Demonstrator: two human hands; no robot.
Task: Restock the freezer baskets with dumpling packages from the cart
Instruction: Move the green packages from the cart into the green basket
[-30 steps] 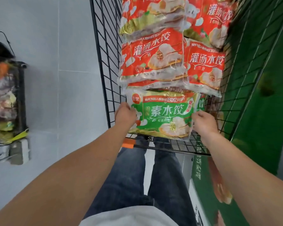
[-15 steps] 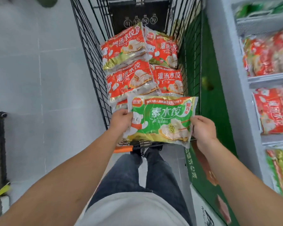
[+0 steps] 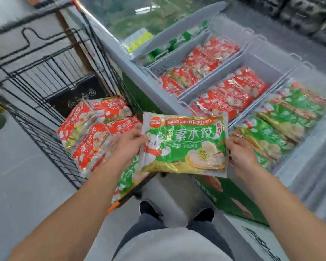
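Note:
I hold a green dumpling package (image 3: 184, 144) flat in the air between the cart and the freezer. My left hand (image 3: 128, 146) grips its left edge and my right hand (image 3: 241, 153) grips its right edge. Several red dumpling packages (image 3: 94, 129) lie stacked in the black wire cart (image 3: 45, 87) at the left, and another green package (image 3: 126, 178) lies below the held one. To the right, the open freezer holds white baskets: two with red packages (image 3: 231, 97) and one nearest me with green packages (image 3: 277, 125).
The freezer's grey rim (image 3: 132, 70) runs between the cart and the baskets. Its green front panel (image 3: 228, 200) stands close to my legs. A far basket (image 3: 169, 44) holds green-and-white packs. Grey tiled floor (image 3: 23, 185) lies to the left of the cart.
The green package has been lifted out of the cart and carried right, toward the freezer. My view has swung right, so the freezer baskets now show.

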